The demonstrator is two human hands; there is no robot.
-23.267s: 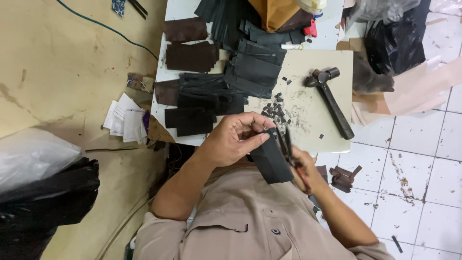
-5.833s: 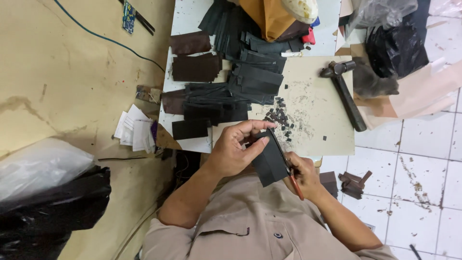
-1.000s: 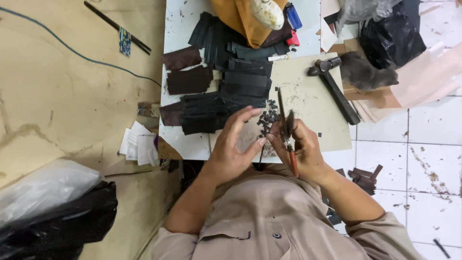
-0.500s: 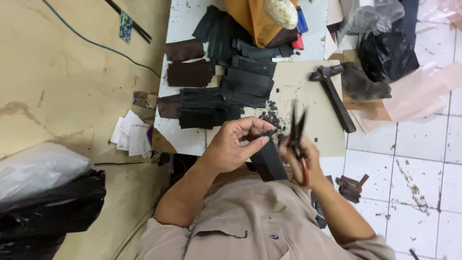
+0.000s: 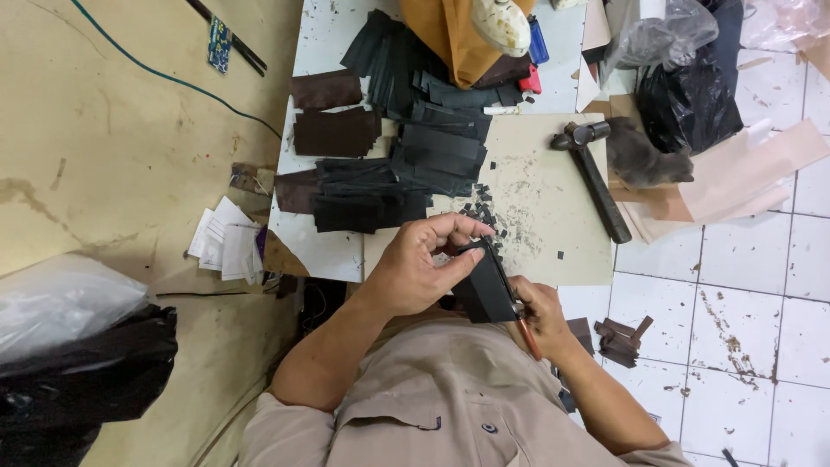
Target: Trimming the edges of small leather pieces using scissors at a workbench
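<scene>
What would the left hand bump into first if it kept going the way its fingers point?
The left hand curls its fingers toward the right, and they are already on the black leather piece it holds. Just past that is the right hand with the scissors. Depth is hard to judge from above.

the black leather piece (image 5: pixel 487 285) is covering most of the scissors (image 5: pixel 522 327), so only an orange handle is showing below it and the blades are staying out of sight. the right hand (image 5: pixel 540 316) is lying half behind that piece, its fingers mostly hidden. the left hand (image 5: pixel 421 264) is curling over the piece's upper edge, hiding where its fingertips are pressing. the person's lap and legs are being cut off by the bottom edge. the black plastic bag (image 5: pixel 73 380) is running off the left edge. the small dark scraps (image 5: pixel 482 201) on the cutting board (image 5: pixel 553 216) are too tiny to tell apart.
</scene>
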